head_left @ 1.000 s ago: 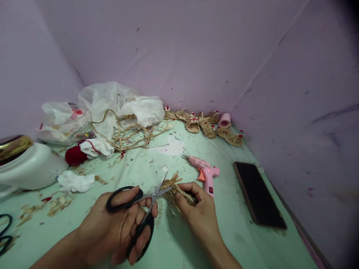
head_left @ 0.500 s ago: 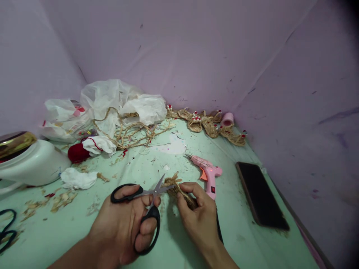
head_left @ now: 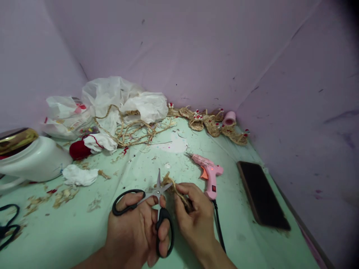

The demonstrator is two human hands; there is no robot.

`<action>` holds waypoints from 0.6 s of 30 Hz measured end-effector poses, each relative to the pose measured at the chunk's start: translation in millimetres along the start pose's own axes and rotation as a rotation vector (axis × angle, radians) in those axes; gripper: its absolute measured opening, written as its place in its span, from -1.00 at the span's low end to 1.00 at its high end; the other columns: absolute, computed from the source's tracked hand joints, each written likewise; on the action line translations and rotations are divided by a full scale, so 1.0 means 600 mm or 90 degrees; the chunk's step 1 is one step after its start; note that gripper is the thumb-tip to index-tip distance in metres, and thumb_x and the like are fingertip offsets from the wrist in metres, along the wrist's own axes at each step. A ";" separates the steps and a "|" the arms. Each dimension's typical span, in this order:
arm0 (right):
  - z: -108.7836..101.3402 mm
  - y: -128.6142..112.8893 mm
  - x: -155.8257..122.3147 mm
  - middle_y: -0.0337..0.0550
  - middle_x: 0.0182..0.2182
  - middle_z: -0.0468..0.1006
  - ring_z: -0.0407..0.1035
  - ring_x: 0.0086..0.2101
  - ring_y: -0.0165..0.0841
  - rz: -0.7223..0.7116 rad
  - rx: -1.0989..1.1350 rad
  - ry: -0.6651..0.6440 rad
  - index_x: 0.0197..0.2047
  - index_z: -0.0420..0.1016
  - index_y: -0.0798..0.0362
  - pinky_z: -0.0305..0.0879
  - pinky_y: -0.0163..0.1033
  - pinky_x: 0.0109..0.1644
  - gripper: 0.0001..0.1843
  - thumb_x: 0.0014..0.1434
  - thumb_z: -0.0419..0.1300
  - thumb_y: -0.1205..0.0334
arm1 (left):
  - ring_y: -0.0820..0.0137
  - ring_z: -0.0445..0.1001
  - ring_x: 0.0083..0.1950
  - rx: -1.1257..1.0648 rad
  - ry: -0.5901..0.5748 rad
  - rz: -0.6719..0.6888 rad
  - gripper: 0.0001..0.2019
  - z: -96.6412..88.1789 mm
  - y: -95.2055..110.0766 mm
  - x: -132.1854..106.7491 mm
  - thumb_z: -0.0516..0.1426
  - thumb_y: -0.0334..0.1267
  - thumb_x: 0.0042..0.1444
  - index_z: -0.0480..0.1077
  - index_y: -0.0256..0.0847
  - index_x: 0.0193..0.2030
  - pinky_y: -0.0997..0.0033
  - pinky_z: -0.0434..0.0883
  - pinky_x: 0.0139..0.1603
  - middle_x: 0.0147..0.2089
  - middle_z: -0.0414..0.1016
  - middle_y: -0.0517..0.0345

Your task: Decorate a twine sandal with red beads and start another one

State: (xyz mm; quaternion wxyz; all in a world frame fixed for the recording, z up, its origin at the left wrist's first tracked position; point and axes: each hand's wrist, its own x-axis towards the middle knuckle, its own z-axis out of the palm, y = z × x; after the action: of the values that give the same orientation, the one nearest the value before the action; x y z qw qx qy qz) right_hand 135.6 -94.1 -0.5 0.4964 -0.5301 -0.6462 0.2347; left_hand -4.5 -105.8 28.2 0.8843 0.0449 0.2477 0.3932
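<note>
My left hand [head_left: 137, 228] is palm up with its fingers through the black handles of a pair of scissors [head_left: 158, 192]. The scissors' blades are spread, one of them close to the frayed end of a small braided jute piece [head_left: 170, 183]. Whether the blade touches the fibres I cannot tell. My right hand [head_left: 195, 216] pinches the jute piece between thumb and fingers, which hide much of it. Just beyond my right hand lies a pink glue gun [head_left: 207, 172], its black cord running toward me.
A phone [head_left: 263, 196] lies at the right. Woven jute pieces with red and white beads [head_left: 211, 125] line the back wall, beside a pink spool [head_left: 230, 118]. Jute cord [head_left: 134, 134], plastic bags [head_left: 112, 97], red yarn [head_left: 80, 150] and a white pot [head_left: 42, 160] stand left.
My left hand and the scissors have shifted slightly right, and the blades have turned more upright. My right hand still holds the jute piece, now a little farther left.
</note>
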 end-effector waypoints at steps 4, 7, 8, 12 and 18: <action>0.003 0.001 -0.003 -0.10 -0.39 0.50 0.41 -0.36 -0.33 -0.011 0.029 -0.009 -0.29 0.44 0.10 0.33 -0.25 -0.29 -0.84 0.04 0.09 0.44 | 0.27 0.42 -0.67 -0.005 0.020 -0.022 -0.62 0.001 0.003 0.007 -0.11 -0.02 -0.03 0.37 -0.26 -0.42 0.54 0.16 -0.78 -0.66 0.42 0.03; 0.005 -0.002 -0.004 -0.11 -0.40 0.51 0.41 -0.37 -0.34 -0.016 0.042 -0.023 -0.29 0.44 0.10 0.34 -0.25 -0.30 -0.84 0.05 0.09 0.44 | 0.23 0.43 -0.66 -0.010 -0.005 -0.015 -0.58 -0.004 0.003 0.013 -0.12 0.01 -0.06 0.37 -0.29 -0.43 0.52 0.17 -0.81 -0.65 0.43 -0.02; 0.006 -0.003 -0.005 -0.11 -0.40 0.51 0.41 -0.37 -0.34 -0.021 0.043 -0.024 -0.29 0.44 0.10 0.34 -0.25 -0.31 -0.84 0.05 0.09 0.45 | 0.22 0.43 -0.66 -0.010 -0.014 -0.011 -0.57 -0.006 0.002 0.015 -0.13 0.01 -0.06 0.37 -0.30 -0.43 0.51 0.18 -0.82 -0.65 0.43 -0.04; 0.004 -0.004 -0.006 -0.08 -0.39 0.51 0.41 -0.36 -0.33 -0.059 0.038 -0.026 -0.28 0.44 0.12 0.34 -0.23 -0.30 -0.82 0.04 0.09 0.47 | 0.19 0.46 -0.62 0.001 -0.031 0.001 -0.54 -0.011 0.003 0.022 -0.13 0.01 -0.06 0.38 -0.34 -0.41 0.52 0.20 -0.81 -0.62 0.45 -0.10; 0.002 -0.002 0.000 -0.08 -0.37 0.53 0.41 -0.34 -0.33 -0.107 0.020 -0.042 -0.23 0.44 0.12 0.34 -0.23 -0.28 -0.78 0.04 0.09 0.49 | 0.14 0.48 -0.60 0.031 -0.024 -0.009 -0.54 -0.012 0.015 0.022 -0.12 0.04 -0.09 0.38 -0.34 -0.44 0.49 0.23 -0.78 -0.61 0.46 -0.14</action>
State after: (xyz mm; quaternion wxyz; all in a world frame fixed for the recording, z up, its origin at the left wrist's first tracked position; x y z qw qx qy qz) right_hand 134.2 -94.1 0.2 0.5011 -0.4580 -0.7006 0.2198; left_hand -6.4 -91.2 18.9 0.8902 0.0724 0.2409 0.3799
